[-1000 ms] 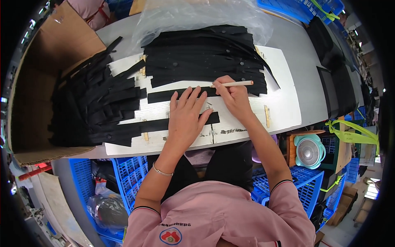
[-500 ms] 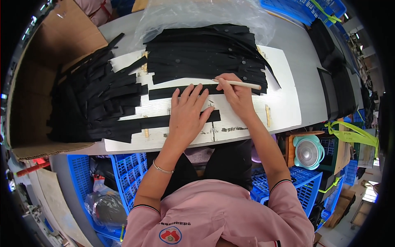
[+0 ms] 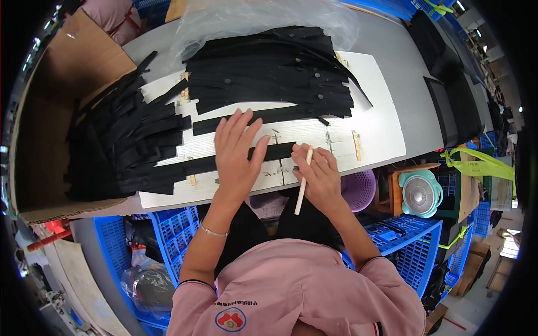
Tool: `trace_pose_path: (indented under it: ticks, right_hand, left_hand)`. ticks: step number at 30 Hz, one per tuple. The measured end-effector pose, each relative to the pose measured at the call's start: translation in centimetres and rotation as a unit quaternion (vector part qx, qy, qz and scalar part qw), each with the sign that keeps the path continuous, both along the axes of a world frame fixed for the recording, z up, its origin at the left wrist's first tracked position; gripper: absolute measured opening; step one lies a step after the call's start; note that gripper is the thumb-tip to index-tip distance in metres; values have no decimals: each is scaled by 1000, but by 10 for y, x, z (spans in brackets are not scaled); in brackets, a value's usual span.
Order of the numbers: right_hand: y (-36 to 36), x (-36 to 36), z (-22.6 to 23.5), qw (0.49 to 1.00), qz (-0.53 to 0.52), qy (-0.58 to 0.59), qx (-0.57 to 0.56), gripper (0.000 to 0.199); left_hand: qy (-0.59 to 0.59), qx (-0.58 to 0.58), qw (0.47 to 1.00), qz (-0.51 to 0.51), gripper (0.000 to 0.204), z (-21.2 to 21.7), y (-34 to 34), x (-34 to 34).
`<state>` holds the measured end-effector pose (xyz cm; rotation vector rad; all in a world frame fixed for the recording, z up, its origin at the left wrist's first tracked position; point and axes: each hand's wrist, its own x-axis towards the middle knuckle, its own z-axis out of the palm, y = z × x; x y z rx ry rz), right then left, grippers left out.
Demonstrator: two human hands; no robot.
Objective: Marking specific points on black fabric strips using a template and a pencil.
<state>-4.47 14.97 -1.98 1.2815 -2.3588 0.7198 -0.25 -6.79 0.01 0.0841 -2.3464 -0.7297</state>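
My left hand lies with its fingers stretched out over two black fabric strips. The upper strip lies along the near edge of a wide layer of black strips; my left fingertips reach it. Below, a second black strip runs from the left pile, under my left hand, to my right fingertips. My right hand is closed around a white pencil, which slants toward me. Its thumb and index finger are at the strip's right end; whether they pinch it I cannot make out. The white board lies underneath.
At the left, an open cardboard box lies beside a heap of black strips. Clear plastic film covers the far table. Blue crates, a purple basket and a small turquoise fan stand below the table edge.
My right hand has come down from the upper strip to the lower strip's right end, and the pencil has swung to point toward me. My left hand has shifted slightly left in view.
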Motion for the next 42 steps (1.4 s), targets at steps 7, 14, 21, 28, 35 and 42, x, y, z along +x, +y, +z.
trace_pose_path:
  ticks: [7, 14, 21, 28, 35, 42]
  right_hand:
    - [70, -20, -1, 997, -48, 21, 51, 58]
    - [125, -36, -6, 989, -77, 70, 102, 58]
    - [125, -43, -8, 976, -72, 144, 146, 58]
    - [124, -45, -7, 979, -66, 131, 145, 57]
    - [123, -42, -6, 979, -78, 124, 145, 53]
    - [100, -29, 9, 982, -124, 87, 109, 41]
  left_hand:
    - [-82, -12, 996, 13, 31, -2, 10, 54]
    - [-139, -47, 989, 24, 37, -10, 10, 80]
    - [-143, -19, 988, 47, 43, -7, 9, 96]
    - [-162, -11, 983, 91, 53, -8, -2, 117]
    - [-178, -2, 976, 121, 58, -10, -1, 121]
    - [-157, -22, 978, 136, 62, -17, -5, 124]
